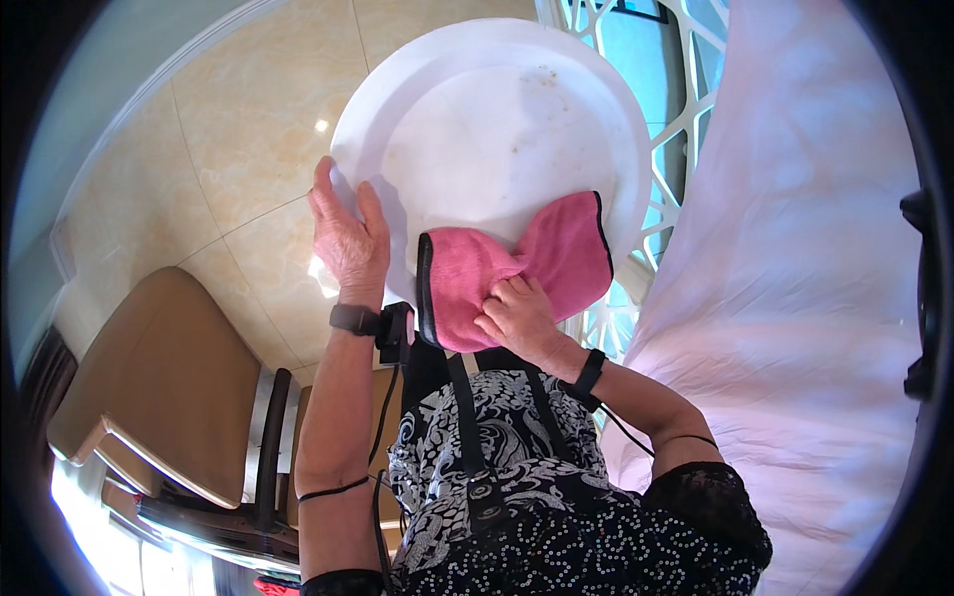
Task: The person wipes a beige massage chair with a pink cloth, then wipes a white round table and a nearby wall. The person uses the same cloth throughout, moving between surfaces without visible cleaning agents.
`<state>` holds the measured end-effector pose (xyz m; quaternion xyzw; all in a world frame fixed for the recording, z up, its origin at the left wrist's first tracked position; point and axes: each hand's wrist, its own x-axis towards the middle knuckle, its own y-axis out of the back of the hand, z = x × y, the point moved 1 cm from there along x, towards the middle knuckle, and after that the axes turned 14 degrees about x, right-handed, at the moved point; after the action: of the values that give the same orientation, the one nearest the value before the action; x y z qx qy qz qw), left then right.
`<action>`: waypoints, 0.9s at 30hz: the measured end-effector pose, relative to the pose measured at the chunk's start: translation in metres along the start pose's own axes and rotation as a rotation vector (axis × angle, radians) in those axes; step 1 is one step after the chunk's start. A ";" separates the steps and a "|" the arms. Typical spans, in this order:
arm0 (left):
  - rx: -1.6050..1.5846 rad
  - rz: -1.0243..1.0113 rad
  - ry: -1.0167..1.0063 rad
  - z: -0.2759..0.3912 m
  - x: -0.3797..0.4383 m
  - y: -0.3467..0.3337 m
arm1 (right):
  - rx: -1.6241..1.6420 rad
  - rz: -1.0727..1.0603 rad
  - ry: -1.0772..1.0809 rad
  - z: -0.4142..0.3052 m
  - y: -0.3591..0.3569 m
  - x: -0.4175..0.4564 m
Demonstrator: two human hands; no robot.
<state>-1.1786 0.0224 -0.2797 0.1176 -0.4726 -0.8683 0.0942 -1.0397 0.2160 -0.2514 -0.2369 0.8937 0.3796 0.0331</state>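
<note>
In the head view a large round white basin (462, 164) is held up in front of me, with brownish specks on its inner surface near the top right. My left hand (349, 235) grips its left rim, thumb on the inner side and fingers around the outside. A pink cloth with dark edging (563, 257) lies over the basin's near part. My right hand (522, 316) is on the cloth, its fingers bunching the middle. The basin's near rim is hidden under the cloth.
A tan padded chair (171, 372) stands on the tiled floor (261, 149) at left. White lattice panelling (693, 104) is behind the basin at right. A pale draped fabric (790, 261) hangs or spreads along the right side. Cables run along both arms.
</note>
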 end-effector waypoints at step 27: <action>0.102 -0.030 0.124 0.000 0.000 -0.002 | -0.240 0.404 -0.155 0.126 0.117 -0.027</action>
<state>-1.1784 0.0231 -0.2812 0.1829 -0.5077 -0.8354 0.1040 -1.0833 0.3839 -0.2570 -0.0256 0.8663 0.4988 -0.0034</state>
